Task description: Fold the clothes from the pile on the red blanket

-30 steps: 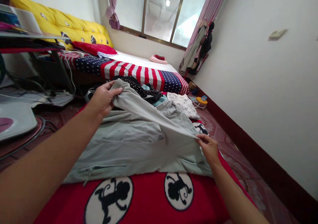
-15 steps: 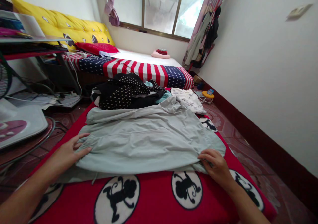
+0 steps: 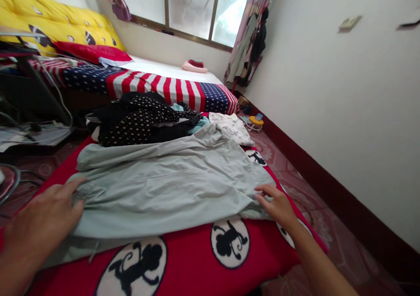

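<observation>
A pale grey-green garment (image 3: pixel 164 182) lies spread and wrinkled across a red cover (image 3: pixel 183 252) with monkey prints. Its left end has a gathered, elastic-looking edge, and a short cord hangs at the near edge. My left hand (image 3: pixel 46 215) rests at that gathered end, thumb and forefinger apart on the cloth. At the garment's right side is my right hand (image 3: pixel 277 204), its fingertips by the cloth and slightly spread. Neither hand visibly grips a fold. Behind the garment are a heap of dark clothes (image 3: pixel 141 119), partly dotted, and a white patterned garment (image 3: pixel 231 127).
A bed with a flag-patterned cover (image 3: pixel 157 84) stands at the back under the window. Clothes hang on a rack (image 3: pixel 247 47) in the corner. A small yellow stool (image 3: pixel 256 120) sits on the floor by the right wall. A desk frame (image 3: pixel 42 90) is at left.
The view has swung right, so things sit further left. My right hand has loosened its pinch on the garment's near right edge and lifted slightly. The garment lies much as before.
</observation>
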### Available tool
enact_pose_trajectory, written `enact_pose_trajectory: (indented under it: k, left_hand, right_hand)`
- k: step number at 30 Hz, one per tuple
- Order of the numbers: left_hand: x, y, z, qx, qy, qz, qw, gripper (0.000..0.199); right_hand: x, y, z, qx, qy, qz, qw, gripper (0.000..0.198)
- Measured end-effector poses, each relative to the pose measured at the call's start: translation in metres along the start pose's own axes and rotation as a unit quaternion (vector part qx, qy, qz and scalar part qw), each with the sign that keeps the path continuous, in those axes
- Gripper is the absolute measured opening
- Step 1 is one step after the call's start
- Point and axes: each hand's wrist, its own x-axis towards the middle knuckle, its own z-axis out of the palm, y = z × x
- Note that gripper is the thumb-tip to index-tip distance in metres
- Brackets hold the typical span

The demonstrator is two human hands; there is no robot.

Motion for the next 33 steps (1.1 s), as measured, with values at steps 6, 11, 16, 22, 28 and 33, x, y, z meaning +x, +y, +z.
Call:
enact_pose_trajectory:
  k: [6,11,16,22,28,33]
  left_hand:
    - [-0.003,0.043,0.011,-0.122,0.020,0.108,0.986,0.038]
    - [-0.015,0.133,0.029,-0.360,-0.115,0.231,0.896,0.036]
    - [-0.018,0.168,0.052,-0.303,-0.152,0.321,0.884,0.043]
    - [-0.021,0.164,0.064,-0.243,-0.114,0.353,0.897,0.050]
    - [-0.023,0.166,0.061,-0.230,-0.117,0.358,0.898,0.054]
    - [-0.021,0.164,0.061,-0.242,-0.125,0.359,0.892,0.057]
  right_hand:
    - [-0.007,0.004,-0.004,0.050,-0.051,0.032,0.997,0.020]
    - [-0.006,0.017,0.000,0.008,-0.083,0.008,0.997,0.020]
    - [-0.007,0.024,0.003,-0.031,-0.039,0.050,0.998,0.014]
    - [-0.027,0.012,-0.014,0.034,-0.032,0.009,0.999,0.008]
    - [-0.041,0.026,-0.021,0.012,-0.058,0.024,0.998,0.008]
    - [-0.040,0.043,-0.025,0.005,0.025,0.001,1.000,0.015]
